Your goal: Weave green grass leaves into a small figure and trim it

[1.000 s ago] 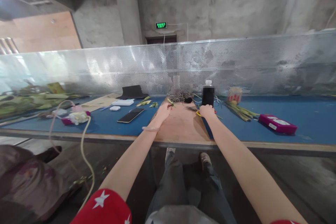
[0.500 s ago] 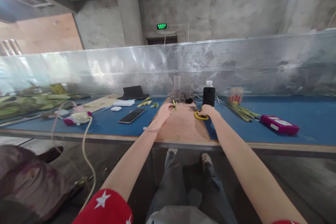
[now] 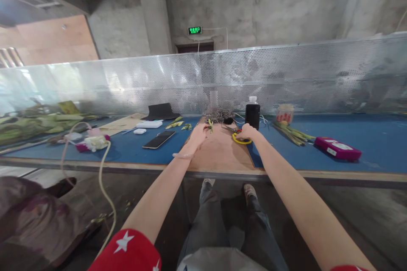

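Over the wooden board, my left hand (image 3: 199, 134) is closed on a small green plant piece, apparently woven from strips (image 3: 210, 125); its ends stick out past my fingertips. To the right, my right hand (image 3: 249, 131) grips the yellow handles of a pair of scissors (image 3: 239, 139) near the board's right edge. The scissors' dark blades point left, toward my left hand, and are apart from the green piece. My fingers hide part of the handles. A dark bottle with a white cap (image 3: 252, 113) stands just behind my right hand.
A phone (image 3: 159, 139), a white case (image 3: 140, 131) and leaf scraps (image 3: 174, 123) lie to the left. Tangled cord (image 3: 220, 115) sits behind the board (image 3: 219, 152). At right are green stalks (image 3: 293, 134), a jar (image 3: 285, 114) and a magenta box (image 3: 337, 148). A perforated metal screen (image 3: 178, 80) runs behind.
My right hand has shifted slightly left with the scissors, and their blades now show more clearly. The left hand stays in nearly the same place with the green piece.
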`<state>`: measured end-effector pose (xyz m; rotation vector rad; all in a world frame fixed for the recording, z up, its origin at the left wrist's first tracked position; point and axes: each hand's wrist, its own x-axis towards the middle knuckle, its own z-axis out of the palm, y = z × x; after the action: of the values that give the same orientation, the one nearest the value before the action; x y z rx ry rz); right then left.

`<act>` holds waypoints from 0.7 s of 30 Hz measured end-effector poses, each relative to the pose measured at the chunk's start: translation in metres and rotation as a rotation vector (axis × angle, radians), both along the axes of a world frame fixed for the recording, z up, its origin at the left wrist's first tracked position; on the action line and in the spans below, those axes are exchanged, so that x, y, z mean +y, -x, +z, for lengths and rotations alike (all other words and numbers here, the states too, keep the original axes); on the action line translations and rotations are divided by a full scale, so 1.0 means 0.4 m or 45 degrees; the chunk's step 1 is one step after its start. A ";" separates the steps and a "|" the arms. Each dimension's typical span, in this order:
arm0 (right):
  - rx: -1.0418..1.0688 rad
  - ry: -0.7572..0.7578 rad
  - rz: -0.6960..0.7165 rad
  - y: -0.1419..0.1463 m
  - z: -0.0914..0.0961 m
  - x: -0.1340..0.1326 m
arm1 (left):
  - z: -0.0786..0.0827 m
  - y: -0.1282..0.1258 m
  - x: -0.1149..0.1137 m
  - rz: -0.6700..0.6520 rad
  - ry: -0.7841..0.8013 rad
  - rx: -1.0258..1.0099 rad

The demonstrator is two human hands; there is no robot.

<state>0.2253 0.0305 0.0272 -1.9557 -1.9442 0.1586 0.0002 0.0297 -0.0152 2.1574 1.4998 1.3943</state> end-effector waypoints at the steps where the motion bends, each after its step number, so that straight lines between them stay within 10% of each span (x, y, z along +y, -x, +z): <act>1: 0.036 -0.025 -0.001 -0.001 0.001 -0.001 | 0.000 0.000 0.001 -0.001 -0.001 0.000; 15: 0.363 -0.593 0.144 0.029 0.025 -0.008 | 0.005 0.001 -0.008 -0.033 0.023 -0.078; 21: 0.148 -0.961 0.537 0.057 0.000 -0.030 | 0.008 0.001 -0.018 -0.053 0.040 -0.130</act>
<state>0.2025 0.0183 0.0271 -1.0297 -1.9227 -0.3066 -0.0002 0.0225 -0.0121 2.0538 1.4225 1.4341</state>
